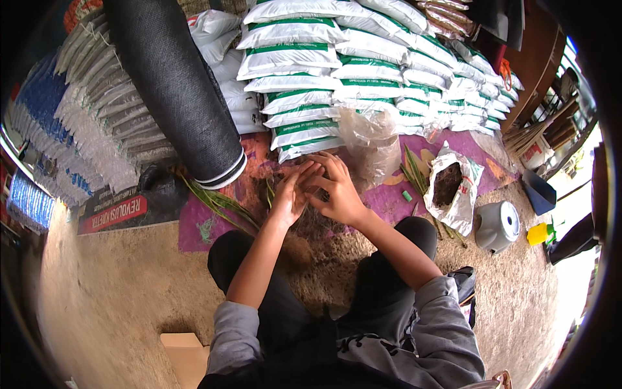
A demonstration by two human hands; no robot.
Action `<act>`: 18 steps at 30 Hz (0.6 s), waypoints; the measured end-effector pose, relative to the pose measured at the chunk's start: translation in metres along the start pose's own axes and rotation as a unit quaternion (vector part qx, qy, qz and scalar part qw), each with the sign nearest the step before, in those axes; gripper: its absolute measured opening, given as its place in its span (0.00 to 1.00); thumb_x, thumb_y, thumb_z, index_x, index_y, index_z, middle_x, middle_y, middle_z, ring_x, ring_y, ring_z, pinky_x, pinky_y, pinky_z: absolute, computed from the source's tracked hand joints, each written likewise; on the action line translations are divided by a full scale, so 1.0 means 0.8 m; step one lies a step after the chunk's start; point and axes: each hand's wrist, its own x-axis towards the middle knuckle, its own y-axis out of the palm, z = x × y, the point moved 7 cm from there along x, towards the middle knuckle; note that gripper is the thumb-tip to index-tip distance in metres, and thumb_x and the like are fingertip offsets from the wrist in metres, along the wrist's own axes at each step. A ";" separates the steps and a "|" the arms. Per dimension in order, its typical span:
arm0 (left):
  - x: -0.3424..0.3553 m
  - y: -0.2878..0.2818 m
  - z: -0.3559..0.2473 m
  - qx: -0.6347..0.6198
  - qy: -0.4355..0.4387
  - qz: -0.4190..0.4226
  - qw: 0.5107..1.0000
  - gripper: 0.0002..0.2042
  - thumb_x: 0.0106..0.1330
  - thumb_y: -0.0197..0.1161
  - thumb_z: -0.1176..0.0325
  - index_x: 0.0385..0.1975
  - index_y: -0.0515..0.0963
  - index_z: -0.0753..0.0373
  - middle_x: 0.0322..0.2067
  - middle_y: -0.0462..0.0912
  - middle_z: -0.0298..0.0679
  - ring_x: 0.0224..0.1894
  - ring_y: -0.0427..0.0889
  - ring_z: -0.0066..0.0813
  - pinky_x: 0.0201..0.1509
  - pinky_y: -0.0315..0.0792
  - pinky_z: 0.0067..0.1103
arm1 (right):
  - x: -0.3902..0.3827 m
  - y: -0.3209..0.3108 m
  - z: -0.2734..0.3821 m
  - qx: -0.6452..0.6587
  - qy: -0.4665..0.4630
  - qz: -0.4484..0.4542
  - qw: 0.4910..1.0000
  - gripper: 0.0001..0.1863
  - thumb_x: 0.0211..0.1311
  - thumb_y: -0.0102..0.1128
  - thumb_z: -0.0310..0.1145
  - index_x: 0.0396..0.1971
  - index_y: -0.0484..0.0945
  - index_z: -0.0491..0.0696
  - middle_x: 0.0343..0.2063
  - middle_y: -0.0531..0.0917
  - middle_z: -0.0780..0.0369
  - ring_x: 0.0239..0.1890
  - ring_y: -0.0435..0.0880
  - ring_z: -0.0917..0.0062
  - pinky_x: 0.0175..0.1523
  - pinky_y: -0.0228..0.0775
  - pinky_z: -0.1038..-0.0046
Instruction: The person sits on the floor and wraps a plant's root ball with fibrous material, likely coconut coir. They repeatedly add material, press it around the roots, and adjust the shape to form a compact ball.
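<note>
My left hand [291, 193] and my right hand [337, 191] meet in front of me, above a heap of dark, fibrous soil [317, 227]. The fingers of both are mostly stretched and touch each other, the right ones lying partly across the left. No object shows between them, though the space between the palms is partly hidden. Long green leaves with yellow edges [223, 206] lie left of the hands, and more such leaves [414, 170] lie to the right. Beyond my right hand stands a crumpled, see-through plastic bag [372, 146]. Everything rests on a purple printed sheet [194, 238].
White-and-green sacks [301, 100] are stacked ahead. A black mesh roll [175, 91] leans at the left. On the right are an open white sack [470, 188] holding dark soil, a grey plastic pot [497, 227] and a yellow container [538, 234]. Cardboard [186, 360] lies at lower left.
</note>
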 end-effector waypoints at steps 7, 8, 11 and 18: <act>0.002 0.000 -0.002 0.028 0.011 -0.015 0.999 0.23 0.70 0.43 0.57 0.60 0.59 0.65 0.60 0.61 0.44 0.62 0.62 0.32 0.61 0.62 0.26 | 0.005 0.005 0.005 0.021 0.011 -0.021 0.999 0.13 0.39 0.65 0.31 0.29 0.79 0.46 0.54 0.67 0.55 0.60 0.60 0.56 0.62 0.51 0.56; 0.001 -0.002 0.000 0.031 0.010 -0.027 0.999 0.24 0.70 0.43 0.57 0.60 0.58 0.65 0.60 0.61 0.44 0.62 0.62 0.32 0.61 0.62 0.26 | 0.006 0.005 0.007 0.022 0.013 -0.022 0.999 0.12 0.39 0.65 0.31 0.29 0.79 0.46 0.53 0.67 0.55 0.60 0.60 0.56 0.62 0.51 0.56; 0.003 -0.004 0.005 0.029 0.008 -0.042 0.999 0.24 0.70 0.43 0.56 0.61 0.57 0.65 0.61 0.60 0.44 0.62 0.62 0.31 0.61 0.62 0.25 | 0.002 0.007 0.005 0.021 0.015 -0.025 0.999 0.11 0.39 0.65 0.29 0.28 0.79 0.45 0.52 0.68 0.55 0.59 0.62 0.57 0.61 0.53 0.57; 0.004 0.006 0.002 0.046 -0.002 -0.036 0.998 0.25 0.68 0.46 0.54 0.60 0.59 0.62 0.60 0.62 0.42 0.57 0.67 0.27 0.56 0.66 0.24 | 0.001 -0.011 -0.030 0.123 0.088 -0.055 0.987 0.10 0.40 0.66 0.26 0.27 0.79 0.44 0.50 0.70 0.54 0.54 0.67 0.58 0.58 0.59 0.63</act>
